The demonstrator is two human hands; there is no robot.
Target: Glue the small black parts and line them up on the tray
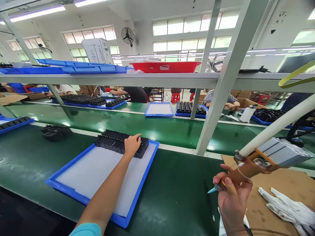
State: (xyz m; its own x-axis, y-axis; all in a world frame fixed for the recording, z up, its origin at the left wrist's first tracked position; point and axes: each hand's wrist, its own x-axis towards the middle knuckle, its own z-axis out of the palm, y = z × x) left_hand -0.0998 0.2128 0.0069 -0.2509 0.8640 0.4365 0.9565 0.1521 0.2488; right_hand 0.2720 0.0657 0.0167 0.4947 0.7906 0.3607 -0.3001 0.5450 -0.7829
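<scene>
My left hand [133,144] reaches over the right end of a row of black parts [113,141] at the far edge of a blue-rimmed tray [145,177] with a white liner. Its fingers are bent at one of the black parts; whether they grip it is hidden. At the right, my right hand [232,193] is wrapped round a brown dispensing gun [242,173] with a pale blue nozzle, which points down left, just above the green bench. More black parts [56,131] sit on the bench left of the tray.
White gloves [287,208] lie on cardboard [265,190] at the right. A slanted metal post [221,88] stands beyond the bench's middle. Overhead, a shelf holds a red tray [167,67]. Across the line, other people work near trays of black parts.
</scene>
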